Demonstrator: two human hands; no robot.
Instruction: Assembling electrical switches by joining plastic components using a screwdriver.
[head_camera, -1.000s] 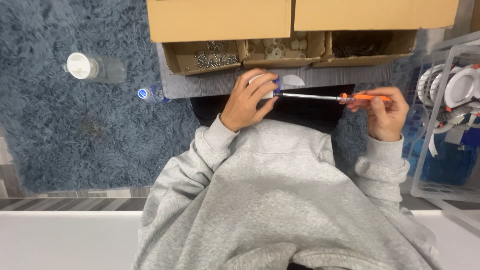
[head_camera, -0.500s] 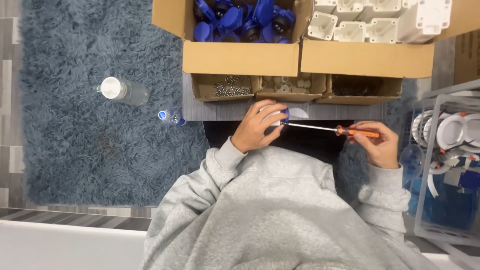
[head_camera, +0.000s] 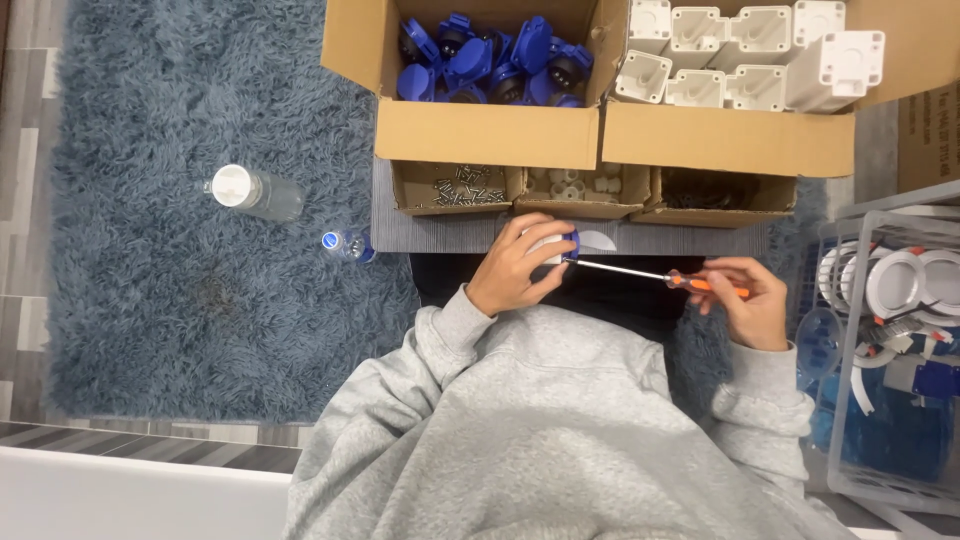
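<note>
Being held in the left hand (head_camera: 515, 272) is a small white part with a blue piece (head_camera: 556, 245), just in front of the small grey surface (head_camera: 440, 235), so that it is being steadied for the tool. The left grip is being kept closed around the part, the fingers wrapped over it. A screwdriver (head_camera: 655, 275) with an orange handle is being held in the right hand (head_camera: 745, 300), to the right of the part, its shaft lying nearly level and its tip being pressed against the part's blue side. The right grip is being clamped on the handle, probably so that it can be turned. Beyond the part, on the surface, a small tray of screws (head_camera: 458, 187) is being kept within easy reach, and behind it a cardboard box of blue pieces (head_camera: 490, 60) and a box of white housings (head_camera: 745, 60) are standing open. A clear bottle (head_camera: 252, 192) is lying on the blue rug (head_camera: 150, 280), well to the left of the part.
</note>
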